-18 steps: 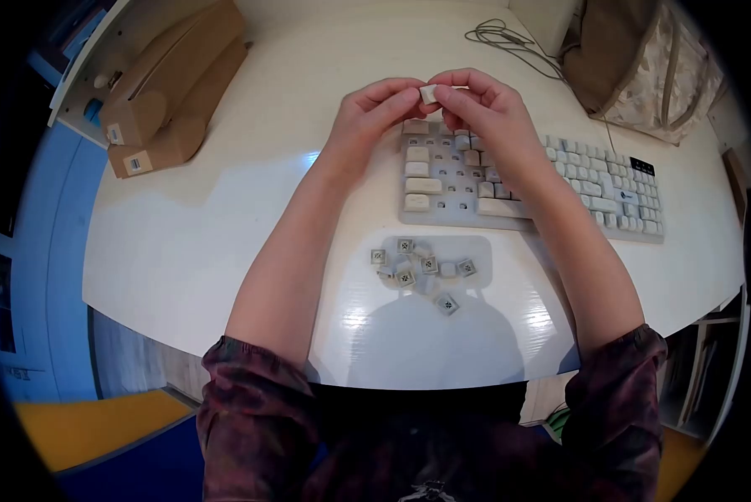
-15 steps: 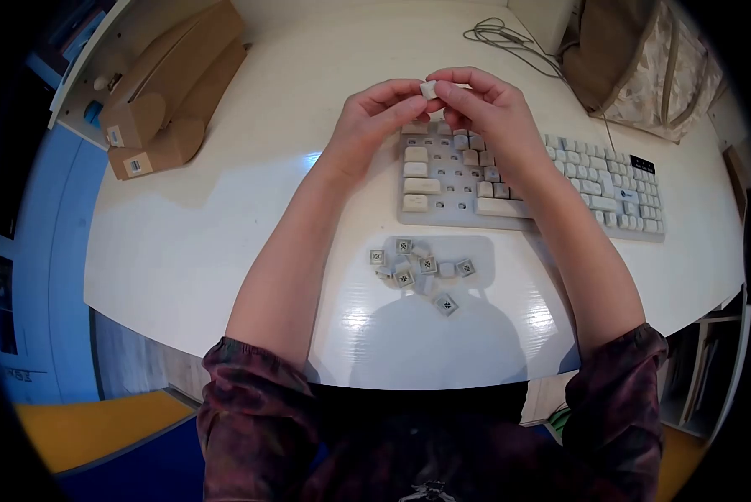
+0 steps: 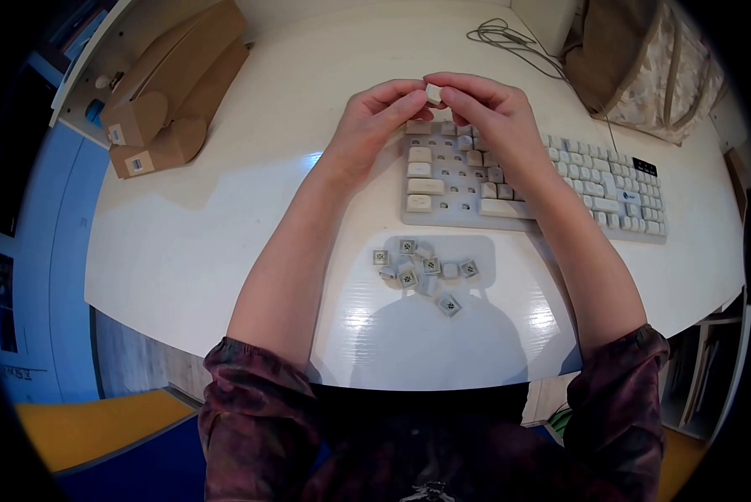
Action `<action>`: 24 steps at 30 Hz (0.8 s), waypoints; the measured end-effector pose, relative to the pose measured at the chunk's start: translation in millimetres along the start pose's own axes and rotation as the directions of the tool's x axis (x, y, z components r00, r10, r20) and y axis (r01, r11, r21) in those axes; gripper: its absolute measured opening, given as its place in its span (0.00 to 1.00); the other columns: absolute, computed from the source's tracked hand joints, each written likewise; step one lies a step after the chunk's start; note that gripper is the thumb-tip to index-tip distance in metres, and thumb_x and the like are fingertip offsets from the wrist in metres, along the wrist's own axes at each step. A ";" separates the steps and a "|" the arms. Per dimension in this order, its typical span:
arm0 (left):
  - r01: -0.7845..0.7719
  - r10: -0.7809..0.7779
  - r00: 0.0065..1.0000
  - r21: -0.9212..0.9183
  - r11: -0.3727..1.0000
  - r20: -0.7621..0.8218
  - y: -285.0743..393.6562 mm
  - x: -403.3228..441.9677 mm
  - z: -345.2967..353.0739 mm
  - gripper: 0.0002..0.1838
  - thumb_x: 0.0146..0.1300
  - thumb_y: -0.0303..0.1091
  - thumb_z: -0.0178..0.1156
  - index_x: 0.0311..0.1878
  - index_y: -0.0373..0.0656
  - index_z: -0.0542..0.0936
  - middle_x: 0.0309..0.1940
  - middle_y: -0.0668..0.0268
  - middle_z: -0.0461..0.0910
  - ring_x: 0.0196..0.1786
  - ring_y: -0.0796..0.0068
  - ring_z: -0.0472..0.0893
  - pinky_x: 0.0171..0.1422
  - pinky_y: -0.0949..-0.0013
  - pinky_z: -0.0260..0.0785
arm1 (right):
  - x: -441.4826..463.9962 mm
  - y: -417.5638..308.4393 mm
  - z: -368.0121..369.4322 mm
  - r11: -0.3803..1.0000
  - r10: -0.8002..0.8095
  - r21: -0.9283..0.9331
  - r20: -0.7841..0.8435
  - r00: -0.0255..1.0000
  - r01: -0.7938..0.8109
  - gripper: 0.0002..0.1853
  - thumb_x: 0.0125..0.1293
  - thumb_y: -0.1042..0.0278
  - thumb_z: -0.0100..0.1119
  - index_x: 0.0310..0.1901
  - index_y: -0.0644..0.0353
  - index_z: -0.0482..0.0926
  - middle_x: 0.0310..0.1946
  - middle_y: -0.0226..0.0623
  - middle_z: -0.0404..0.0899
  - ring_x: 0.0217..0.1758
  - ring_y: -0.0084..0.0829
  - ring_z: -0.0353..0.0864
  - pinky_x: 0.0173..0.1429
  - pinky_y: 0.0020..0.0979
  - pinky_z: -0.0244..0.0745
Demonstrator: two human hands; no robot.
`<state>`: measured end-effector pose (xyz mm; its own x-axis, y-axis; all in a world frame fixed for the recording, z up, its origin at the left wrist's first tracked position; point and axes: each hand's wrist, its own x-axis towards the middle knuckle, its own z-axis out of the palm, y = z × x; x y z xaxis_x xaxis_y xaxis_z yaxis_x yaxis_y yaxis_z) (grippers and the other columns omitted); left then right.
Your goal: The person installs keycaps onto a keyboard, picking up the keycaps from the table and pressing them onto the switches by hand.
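A: so you've got one small white key [image 3: 434,94] in your grip, yeah? Left hand [image 3: 378,109] and right hand [image 3: 488,105] both pinched on it?

B: yep, your fingertips are clamped on it from both sides, up by the far left edge of the keyboard [image 3: 453,164], which has a bunch of bare spots there.

A: and the loose keys [image 3: 431,265]?

B: scattered on your desk [image 3: 183,259], near side of the keyboard, several upside down.
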<state>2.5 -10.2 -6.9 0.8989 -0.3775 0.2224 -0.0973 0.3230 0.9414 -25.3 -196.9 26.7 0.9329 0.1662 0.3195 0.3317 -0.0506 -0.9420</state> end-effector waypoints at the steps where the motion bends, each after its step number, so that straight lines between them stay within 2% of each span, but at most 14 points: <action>1: 0.003 -0.003 1.000 -0.011 1.000 0.001 0.0 -0.2 -0.2 0.16 0.70 0.37 0.62 0.56 0.41 0.81 0.44 0.64 0.84 0.48 0.74 0.82 0.61 0.67 0.73 | -0.7 -1.0 0.7 0.999 -0.027 -0.019 -0.004 1.000 0.027 0.13 0.68 0.68 0.62 0.51 0.61 0.86 0.34 0.27 0.84 0.37 0.16 0.75 0.42 0.20 0.71; 5: 0.011 -0.010 1.000 -0.044 0.999 0.027 -0.9 0.7 -3.8 0.16 0.70 0.37 0.62 0.57 0.42 0.81 0.45 0.64 0.84 0.49 0.74 0.82 0.61 0.67 0.74 | 0.0 2.2 1.5 0.994 -0.092 -0.064 -0.018 0.996 0.091 0.13 0.68 0.69 0.62 0.51 0.62 0.85 0.34 0.28 0.83 0.39 0.17 0.78 0.44 0.21 0.73; 11: 0.011 -0.010 1.000 -0.041 0.999 0.018 0.3 0.3 -3.5 0.16 0.70 0.36 0.62 0.57 0.41 0.81 0.45 0.64 0.84 0.49 0.74 0.82 0.60 0.67 0.74 | -0.3 2.6 2.7 0.990 -0.131 -0.050 -0.003 0.991 0.130 0.11 0.65 0.73 0.64 0.48 0.62 0.85 0.32 0.26 0.82 0.34 0.16 0.78 0.41 0.20 0.73; 14: 0.018 -0.018 1.000 -0.046 0.999 0.011 -0.6 1.0 -4.9 0.15 0.70 0.35 0.62 0.57 0.41 0.81 0.45 0.64 0.84 0.49 0.73 0.82 0.60 0.66 0.74 | -0.2 5.1 3.8 0.960 -0.200 -0.206 -0.021 0.980 0.191 0.12 0.62 0.74 0.66 0.48 0.60 0.86 0.30 0.26 0.82 0.32 0.15 0.78 0.39 0.19 0.73; 17: 0.026 -0.025 1.000 -0.071 0.997 0.015 -1.0 0.8 -3.8 0.14 0.69 0.34 0.64 0.54 0.39 0.82 0.44 0.67 0.82 0.48 0.76 0.80 0.56 0.70 0.74 | -0.1 9.7 4.4 0.924 -0.266 -0.301 -0.060 0.962 0.237 0.13 0.61 0.72 0.68 0.47 0.58 0.86 0.28 0.27 0.83 0.30 0.16 0.78 0.37 0.20 0.74; 20: 0.018 -0.018 1.000 -0.005 1.000 0.015 -3.1 1.8 -6.8 0.15 0.70 0.37 0.62 0.55 0.41 0.82 0.46 0.64 0.83 0.51 0.73 0.81 0.61 0.66 0.74 | 1.4 14.4 3.2 0.891 -0.317 -0.363 -0.070 0.946 0.271 0.11 0.60 0.72 0.69 0.45 0.57 0.87 0.28 0.28 0.84 0.28 0.17 0.77 0.35 0.21 0.74; 24: -0.019 0.033 0.995 0.148 0.989 -0.090 4.7 2.1 -9.5 0.17 0.69 0.40 0.63 0.56 0.41 0.82 0.46 0.65 0.83 0.53 0.76 0.79 0.60 0.70 0.72 | 0.6 15.3 0.5 0.928 -0.115 -0.360 -0.034 0.993 0.095 0.11 0.59 0.68 0.70 0.43 0.57 0.88 0.30 0.29 0.85 0.29 0.19 0.78 0.37 0.24 0.75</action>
<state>8.0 -1.2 -4.4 0.9301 -0.2869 0.2291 -0.1765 0.1977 0.9642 -19.7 -197.1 12.4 0.8929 0.1370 0.4289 0.4469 -0.3861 -0.8070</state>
